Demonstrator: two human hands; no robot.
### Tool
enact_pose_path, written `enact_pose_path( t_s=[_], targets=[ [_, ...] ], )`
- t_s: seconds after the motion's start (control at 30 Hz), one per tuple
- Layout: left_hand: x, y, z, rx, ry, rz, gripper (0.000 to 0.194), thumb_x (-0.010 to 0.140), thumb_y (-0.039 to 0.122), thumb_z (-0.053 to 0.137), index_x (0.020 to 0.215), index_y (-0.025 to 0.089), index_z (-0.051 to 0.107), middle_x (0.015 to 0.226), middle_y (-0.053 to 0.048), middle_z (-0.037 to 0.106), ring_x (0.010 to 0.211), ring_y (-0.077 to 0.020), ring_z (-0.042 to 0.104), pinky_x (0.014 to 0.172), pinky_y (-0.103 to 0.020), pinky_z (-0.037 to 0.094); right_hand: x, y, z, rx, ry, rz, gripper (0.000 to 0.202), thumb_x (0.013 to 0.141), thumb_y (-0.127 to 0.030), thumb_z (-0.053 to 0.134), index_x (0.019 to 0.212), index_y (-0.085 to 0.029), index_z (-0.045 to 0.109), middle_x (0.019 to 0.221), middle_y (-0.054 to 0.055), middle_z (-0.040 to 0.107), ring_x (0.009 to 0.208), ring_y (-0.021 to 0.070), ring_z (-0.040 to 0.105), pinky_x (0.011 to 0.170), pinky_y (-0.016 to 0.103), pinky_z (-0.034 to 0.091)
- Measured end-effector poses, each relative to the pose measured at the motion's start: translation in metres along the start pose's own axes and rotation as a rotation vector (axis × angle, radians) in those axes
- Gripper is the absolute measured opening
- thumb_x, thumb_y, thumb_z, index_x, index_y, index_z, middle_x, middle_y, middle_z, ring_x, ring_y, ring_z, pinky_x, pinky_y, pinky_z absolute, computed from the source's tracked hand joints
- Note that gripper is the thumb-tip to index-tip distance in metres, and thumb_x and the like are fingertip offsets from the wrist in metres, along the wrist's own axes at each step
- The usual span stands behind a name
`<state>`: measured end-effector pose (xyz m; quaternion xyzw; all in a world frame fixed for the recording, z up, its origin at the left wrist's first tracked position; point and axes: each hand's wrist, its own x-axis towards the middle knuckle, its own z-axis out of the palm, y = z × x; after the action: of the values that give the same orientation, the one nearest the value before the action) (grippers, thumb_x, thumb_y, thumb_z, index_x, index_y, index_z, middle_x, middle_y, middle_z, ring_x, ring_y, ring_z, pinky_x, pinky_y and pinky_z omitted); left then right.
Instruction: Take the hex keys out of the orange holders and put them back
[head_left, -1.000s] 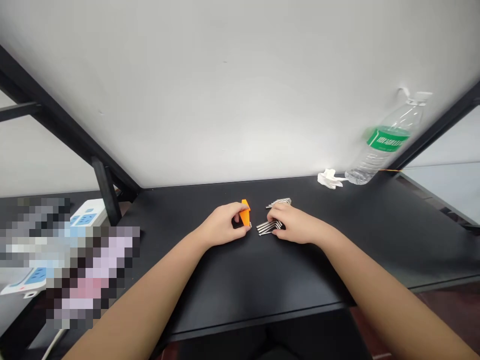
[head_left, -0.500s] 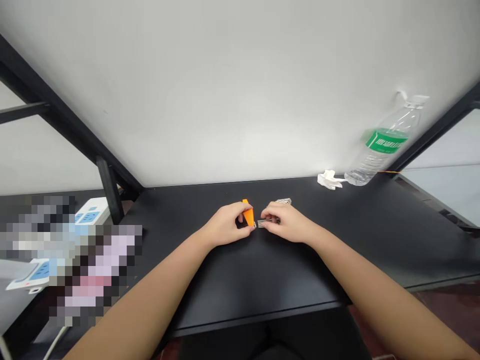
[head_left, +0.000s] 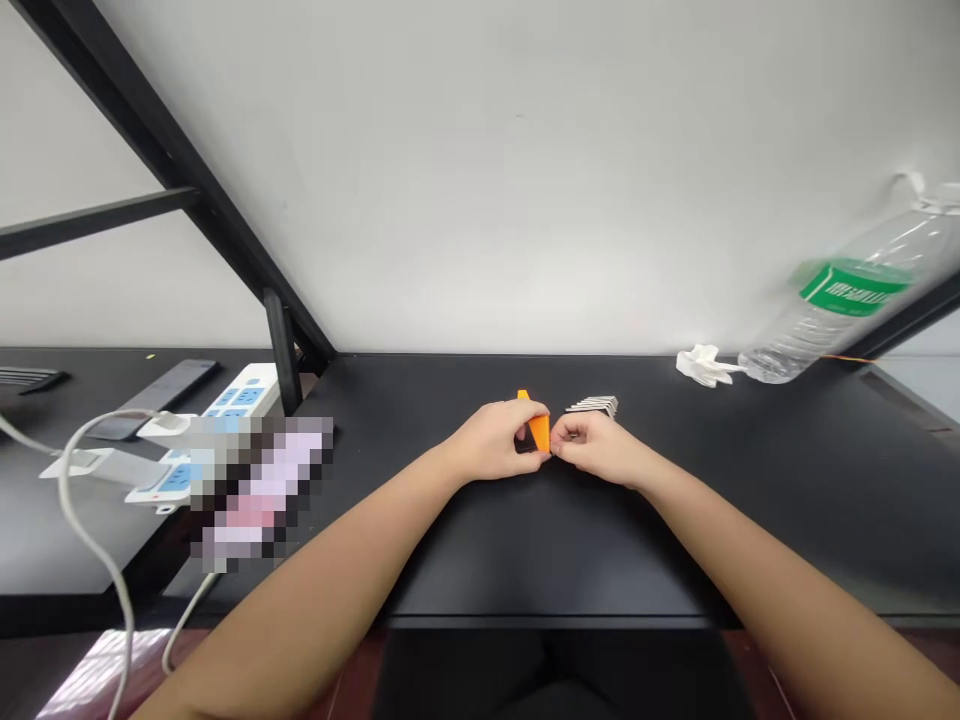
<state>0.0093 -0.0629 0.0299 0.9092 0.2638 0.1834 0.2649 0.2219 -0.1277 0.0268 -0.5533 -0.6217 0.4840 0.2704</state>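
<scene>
My left hand (head_left: 501, 440) grips an orange wedge-like piece (head_left: 539, 432) between thumb and fingers, over the black table. Right beside it, my right hand (head_left: 598, 445) has thumb and fingertips pinched at the lower right edge of the orange piece. What those fingertips hold, if anything, is too small and hidden to name. Just behind my right hand lies a row of thin silvery metal pieces (head_left: 598, 404), partly covered by the hand.
On the black table (head_left: 555, 570), a crumpled white tissue (head_left: 705, 366) and a clear bottle with a green label (head_left: 844, 290) stand against the wall. At left are power strips (head_left: 251, 388), white cables (head_left: 86, 535), a dark phone-like slab (head_left: 157, 398) and a blurred patch.
The view has shifted left, so things appear farther right. My right hand has closed in on the orange piece; the silvery strip seen at its fingertips before no longer shows there.
</scene>
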Motion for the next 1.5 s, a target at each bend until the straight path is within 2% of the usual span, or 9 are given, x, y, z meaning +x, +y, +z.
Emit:
enact_pose_path(
  t_s=[0.13, 0.33, 0.57, 0.7, 0.83, 0.9, 1.03, 1.23, 1.5],
  targets=[
    [-0.001, -0.005, 0.001, -0.027, 0.015, -0.011, 0.041, 0.078, 0.033, 0.072, 0.116, 0.023, 0.062, 0.098, -0.002, 0.069, 0.078, -0.0153, 0.062, 0.068, -0.027, 0.05, -0.001, -0.001, -0.005, 0.188, -0.038, 0.092, 0.008, 0.076, -0.025, 0.062, 0.078, -0.018, 0.06, 0.065, -0.005, 0.05, 0.05, 0.0075, 0.039, 0.046, 0.022, 0.025],
    [-0.003, -0.013, -0.006, 0.033, -0.001, -0.024, 0.046, 0.078, 0.034, 0.073, 0.121, 0.021, 0.062, 0.094, -0.002, 0.068, 0.078, -0.0163, 0.062, 0.068, -0.028, 0.049, -0.007, 0.003, -0.026, 0.201, -0.016, 0.079, 0.004, 0.073, -0.021, 0.059, 0.071, -0.017, 0.058, 0.057, -0.004, 0.05, 0.045, 0.0066, 0.038, 0.047, 0.023, 0.025],
    [-0.004, -0.02, -0.01, 0.021, 0.025, -0.055, 0.046, 0.077, 0.034, 0.073, 0.121, 0.022, 0.063, 0.094, -0.002, 0.069, 0.078, -0.0162, 0.062, 0.069, -0.028, 0.049, -0.012, 0.007, -0.033, -0.202, -0.129, 0.116, 0.007, 0.074, -0.023, 0.062, 0.072, -0.018, 0.067, 0.064, -0.001, 0.06, 0.053, 0.0115, 0.048, 0.049, 0.024, 0.033],
    [-0.003, -0.021, -0.008, 0.021, 0.019, -0.076, 0.046, 0.078, 0.033, 0.072, 0.121, 0.022, 0.062, 0.095, -0.002, 0.069, 0.078, -0.0165, 0.062, 0.069, -0.029, 0.05, -0.017, 0.003, -0.032, -0.475, 0.006, 0.089, 0.021, 0.079, -0.026, 0.063, 0.061, -0.019, 0.054, 0.058, -0.001, 0.054, 0.053, 0.0128, 0.046, 0.05, 0.026, 0.031],
    [-0.003, -0.022, -0.007, 0.03, 0.003, -0.082, 0.047, 0.079, 0.036, 0.072, 0.123, 0.022, 0.061, 0.096, -0.002, 0.069, 0.08, -0.0169, 0.063, 0.071, -0.029, 0.051, -0.022, -0.001, -0.027, -0.623, 0.159, -0.152, 0.014, 0.084, -0.034, 0.067, 0.09, -0.021, 0.064, 0.095, 0.006, 0.065, 0.082, 0.0208, 0.059, 0.069, 0.032, 0.045],
    [-0.002, -0.023, -0.007, 0.037, 0.005, -0.088, 0.047, 0.08, 0.038, 0.073, 0.123, 0.022, 0.061, 0.096, -0.002, 0.069, 0.08, -0.0172, 0.064, 0.072, -0.029, 0.051, -0.02, 0.001, -0.021, -0.685, 0.142, -0.247, 0.033, 0.082, -0.032, 0.071, 0.112, -0.022, 0.064, 0.118, 0.01, 0.061, 0.101, 0.026, 0.058, 0.083, 0.037, 0.047],
    [-0.001, -0.026, -0.006, 0.048, 0.004, -0.084, 0.049, 0.08, 0.04, 0.073, 0.124, 0.022, 0.06, 0.098, -0.003, 0.069, 0.081, -0.0171, 0.063, 0.071, -0.029, 0.051, -0.009, 0.009, -0.008, -0.768, 0.1, -0.232, 0.022, 0.082, -0.013, 0.06, 0.103, -0.018, 0.062, 0.109, 0.011, 0.059, 0.102, 0.026, 0.055, 0.085, 0.037, 0.046],
    [-0.002, -0.024, -0.005, 0.019, 0.032, -0.047, 0.046, 0.081, 0.038, 0.072, 0.123, 0.022, 0.06, 0.096, -0.002, 0.067, 0.081, -0.0162, 0.062, 0.073, -0.029, 0.051, -0.005, 0.01, -0.005, -0.755, 0.173, -0.269, 0.021, 0.08, -0.008, 0.059, 0.099, -0.018, 0.059, 0.104, 0.009, 0.059, 0.098, 0.0241, 0.055, 0.084, 0.036, 0.044],
    [-0.001, -0.008, -0.004, 0.011, 0.041, 0.002, 0.035, 0.081, 0.032, 0.069, 0.114, 0.022, 0.062, 0.097, -0.002, 0.068, 0.076, -0.0138, 0.061, 0.07, -0.027, 0.051, -0.003, 0.0, 0.007, -0.348, 0.159, -0.434, 0.01, 0.089, -0.013, 0.057, 0.088, -0.02, 0.064, 0.083, 0.0, 0.061, 0.073, 0.0136, 0.054, 0.069, 0.028, 0.043]
  ],
)
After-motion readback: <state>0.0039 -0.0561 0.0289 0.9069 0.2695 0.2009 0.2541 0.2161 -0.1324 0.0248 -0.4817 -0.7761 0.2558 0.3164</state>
